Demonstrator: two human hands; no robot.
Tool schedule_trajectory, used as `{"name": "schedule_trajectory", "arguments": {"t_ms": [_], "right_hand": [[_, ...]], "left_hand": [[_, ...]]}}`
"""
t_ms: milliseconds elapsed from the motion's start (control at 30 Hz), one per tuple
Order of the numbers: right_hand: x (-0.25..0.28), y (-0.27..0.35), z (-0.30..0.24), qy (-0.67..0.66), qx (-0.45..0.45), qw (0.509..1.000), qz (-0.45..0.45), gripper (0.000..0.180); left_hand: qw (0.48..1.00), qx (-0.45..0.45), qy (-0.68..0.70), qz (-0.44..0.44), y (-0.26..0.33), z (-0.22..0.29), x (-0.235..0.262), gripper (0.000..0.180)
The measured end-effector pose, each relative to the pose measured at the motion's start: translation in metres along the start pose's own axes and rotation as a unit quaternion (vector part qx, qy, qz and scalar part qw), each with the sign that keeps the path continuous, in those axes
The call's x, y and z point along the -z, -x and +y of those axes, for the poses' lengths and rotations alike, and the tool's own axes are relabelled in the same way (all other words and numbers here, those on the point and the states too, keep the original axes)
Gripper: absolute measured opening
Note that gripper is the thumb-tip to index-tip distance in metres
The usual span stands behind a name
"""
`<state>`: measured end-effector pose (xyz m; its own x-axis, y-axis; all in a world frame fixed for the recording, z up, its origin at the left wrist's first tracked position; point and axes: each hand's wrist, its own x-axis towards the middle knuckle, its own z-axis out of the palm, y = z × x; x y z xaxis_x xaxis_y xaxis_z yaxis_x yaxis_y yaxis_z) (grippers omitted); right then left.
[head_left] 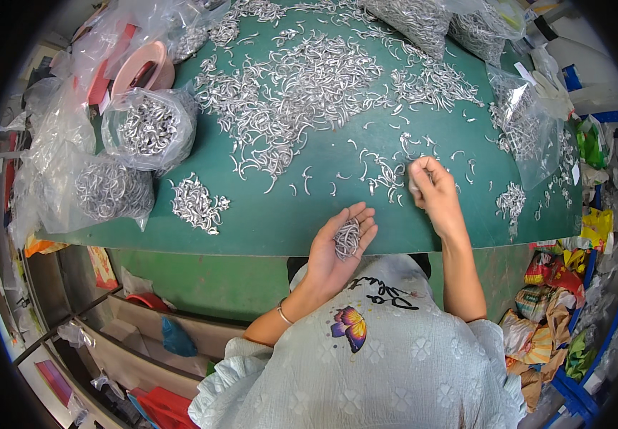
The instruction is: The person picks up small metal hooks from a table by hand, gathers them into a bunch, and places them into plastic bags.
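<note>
My left hand is palm up near the front edge of the green table, cupped around a small heap of curved silver metal pieces. To its right, my right hand is bent over the tabletop with thumb and fingers pinched together. What those fingertips hold, if anything, is hidden. Loose curved pieces lie just left of the right hand. Beyond both hands spreads a large heap of the same pieces, with another scatter at the far right.
Clear plastic bags of metal pieces stand at the left beside a pink container. More filled bags are at the right and back. Small piles flank the green table. Packed shelving stands at the right.
</note>
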<state>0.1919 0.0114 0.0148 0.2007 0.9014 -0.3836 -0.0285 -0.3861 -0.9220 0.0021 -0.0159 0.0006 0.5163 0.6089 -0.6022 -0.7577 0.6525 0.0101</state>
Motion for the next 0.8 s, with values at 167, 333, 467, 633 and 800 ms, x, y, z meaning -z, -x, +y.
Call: {"name": "schedule_trajectory", "arguments": {"t_ms": [167, 333, 467, 633, 800], "right_hand": [[0.0, -0.006, -0.005, -0.411, -0.096, 0.889, -0.176, 0.014], [-0.024, -0.005, -0.011, 0.295, 0.179, 0.938, -0.023, 0.019], [-0.045, -0.013, -0.004, 0.45, 0.277, 0.849, -0.011, 0.017], [-0.039, -0.02, -0.003, 0.462, 0.289, 0.837, -0.049, 0.012], [-0.037, -0.013, -0.013, 0.439, 0.269, 0.856, -0.042, 0.015]], "left_hand": [[1.0, -0.004, -0.014, -0.016, -0.002, -0.001, 0.006, 0.03], [1.0, -0.006, 0.0, -0.005, 0.0, 0.0, 0.004, 0.026], [1.0, -0.006, 0.001, 0.003, 0.002, 0.0, 0.0, 0.026], [1.0, -0.018, 0.004, -0.002, 0.003, 0.004, 0.001, 0.026], [1.0, -0.022, 0.009, 0.005, 0.003, 0.005, 0.0, 0.026]]}}
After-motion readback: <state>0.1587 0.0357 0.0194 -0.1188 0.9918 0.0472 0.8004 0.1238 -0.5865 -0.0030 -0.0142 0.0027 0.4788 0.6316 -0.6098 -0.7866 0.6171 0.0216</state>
